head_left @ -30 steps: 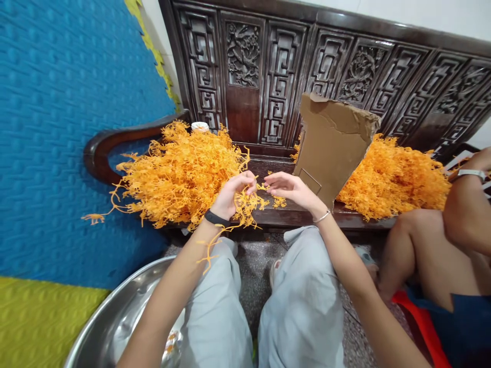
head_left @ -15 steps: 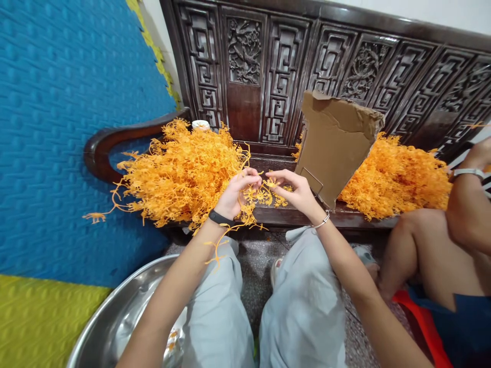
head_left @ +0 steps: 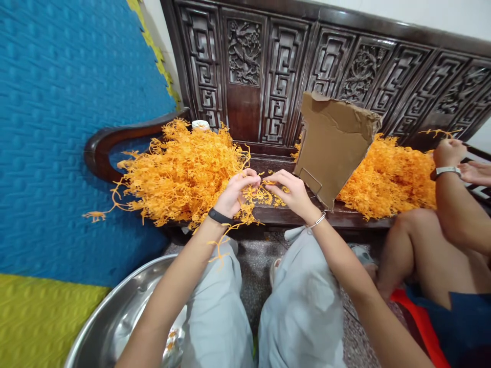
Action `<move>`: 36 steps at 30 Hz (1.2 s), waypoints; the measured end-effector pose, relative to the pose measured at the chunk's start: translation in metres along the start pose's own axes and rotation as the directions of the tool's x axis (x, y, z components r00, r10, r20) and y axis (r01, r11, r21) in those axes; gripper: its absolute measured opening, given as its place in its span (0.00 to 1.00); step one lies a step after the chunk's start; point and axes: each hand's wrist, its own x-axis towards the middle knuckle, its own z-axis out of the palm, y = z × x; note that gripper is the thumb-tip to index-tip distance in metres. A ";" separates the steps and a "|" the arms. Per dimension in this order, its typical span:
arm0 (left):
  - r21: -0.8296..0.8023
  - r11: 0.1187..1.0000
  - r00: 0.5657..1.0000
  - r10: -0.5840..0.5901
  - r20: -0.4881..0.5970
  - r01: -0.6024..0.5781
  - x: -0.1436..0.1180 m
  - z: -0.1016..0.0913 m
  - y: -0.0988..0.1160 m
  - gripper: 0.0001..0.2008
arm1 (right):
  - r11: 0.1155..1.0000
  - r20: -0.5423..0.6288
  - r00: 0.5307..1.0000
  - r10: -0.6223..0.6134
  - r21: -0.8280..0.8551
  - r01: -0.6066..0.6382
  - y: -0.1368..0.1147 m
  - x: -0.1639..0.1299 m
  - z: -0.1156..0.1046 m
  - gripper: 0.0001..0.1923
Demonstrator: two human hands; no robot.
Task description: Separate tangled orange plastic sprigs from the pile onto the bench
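The left hand grips orange sprigs; whether the right hand pinches one too, I cannot tell. A hard tug on their tangle could snap them.

Cardboard panel: matt paperboard, creased, rough torn top edge. Backrest behind panel: dark carved wood, glossy. Counter under panel: same glossy wood. Orange pieces both sides of panel: look like thin plastic. Blue mat far left of panel: textured, foam-like. Basin lower left of panel: smooth shiny metal.
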 end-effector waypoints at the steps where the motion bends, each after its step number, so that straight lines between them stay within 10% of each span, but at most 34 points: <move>1: 0.009 1.000 1.000 0.003 -0.020 -0.002 -0.001 0.001 0.000 0.11 | 1.000 -0.002 1.000 0.001 -0.007 -0.001 0.001 0.000 0.000 0.08; 7: 0.119 0.992 0.986 -0.014 -0.169 0.035 -0.006 0.011 -0.007 0.18 | 0.996 -0.033 0.998 0.059 0.074 -0.056 0.001 -0.001 0.000 0.09; 14: 0.215 0.969 0.992 -0.115 -0.044 0.122 -0.005 0.009 -0.020 0.12 | 0.942 -0.133 0.947 0.294 0.211 -0.262 -0.003 -0.004 -0.003 0.07; 36: 0.334 0.931 0.988 -0.156 -0.005 0.149 -0.003 0.013 -0.013 0.12 | 0.961 -0.058 0.960 0.275 0.047 -0.273 -0.002 -0.008 -0.010 0.12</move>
